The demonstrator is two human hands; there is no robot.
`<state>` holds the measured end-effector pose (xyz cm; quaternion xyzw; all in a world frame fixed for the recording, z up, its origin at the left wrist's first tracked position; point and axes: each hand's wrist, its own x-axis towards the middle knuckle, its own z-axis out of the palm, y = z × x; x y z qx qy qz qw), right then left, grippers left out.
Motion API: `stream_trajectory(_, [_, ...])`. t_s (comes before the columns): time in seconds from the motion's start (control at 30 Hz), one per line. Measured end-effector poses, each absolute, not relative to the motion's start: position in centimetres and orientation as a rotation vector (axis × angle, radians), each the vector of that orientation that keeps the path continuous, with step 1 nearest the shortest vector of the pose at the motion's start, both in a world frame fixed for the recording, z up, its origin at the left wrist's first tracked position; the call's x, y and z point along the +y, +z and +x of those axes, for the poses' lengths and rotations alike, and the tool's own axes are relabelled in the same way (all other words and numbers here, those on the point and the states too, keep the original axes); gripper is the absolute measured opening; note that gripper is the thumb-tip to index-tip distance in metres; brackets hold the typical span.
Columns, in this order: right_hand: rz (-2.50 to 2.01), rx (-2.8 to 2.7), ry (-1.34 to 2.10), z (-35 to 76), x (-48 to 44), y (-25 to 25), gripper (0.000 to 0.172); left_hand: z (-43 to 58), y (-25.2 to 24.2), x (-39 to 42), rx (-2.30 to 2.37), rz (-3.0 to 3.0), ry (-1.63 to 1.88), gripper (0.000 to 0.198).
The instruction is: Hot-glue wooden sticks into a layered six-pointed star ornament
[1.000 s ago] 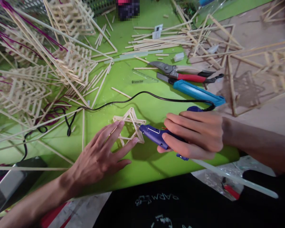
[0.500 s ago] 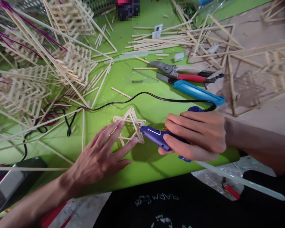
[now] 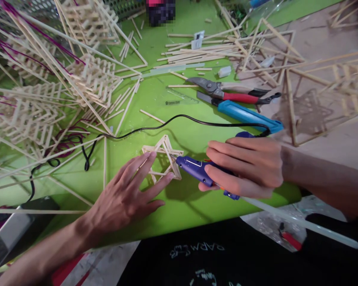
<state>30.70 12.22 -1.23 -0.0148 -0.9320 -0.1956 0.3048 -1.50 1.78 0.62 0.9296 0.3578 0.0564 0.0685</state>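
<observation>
A small star-shaped frame of thin wooden sticks [image 3: 168, 152] lies on the green table. My left hand [image 3: 131, 190] rests over its near left side, fingers spread, with fingertips touching the sticks. My right hand [image 3: 246, 167] is wrapped round a dark blue glue gun [image 3: 193, 169]. The gun's metal nozzle points left and meets the right side of the star; whether glue is coming out is too small to tell. A long translucent glue stick [image 3: 304, 224] sticks out of the gun's rear. The black cord [image 3: 181, 116] runs left across the table.
Stacked stick constructions with purple string [image 3: 92, 77] crowd the left. Pruning shears [image 3: 226, 90] and a blue-handled cutter [image 3: 247, 115] lie beyond my right hand. Loose sticks [image 3: 197, 55] are piled at the back. Larger stick frames [image 3: 292, 103] stand at the right. A grey box [image 3: 18, 230] sits lower left.
My right hand and the glue gun have shifted very slightly up and left, the nozzle staying at the star. My left hand and the star have not moved.
</observation>
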Motion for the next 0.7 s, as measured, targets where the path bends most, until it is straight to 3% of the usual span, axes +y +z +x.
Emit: stream_trajectory(0.7, [-0.252, -2.45, -0.324, 31.14, 12.18, -1.55, 0.026, -1.56, 0.7, 1.76, 1.075, 2.811, 0.133, 0.068])
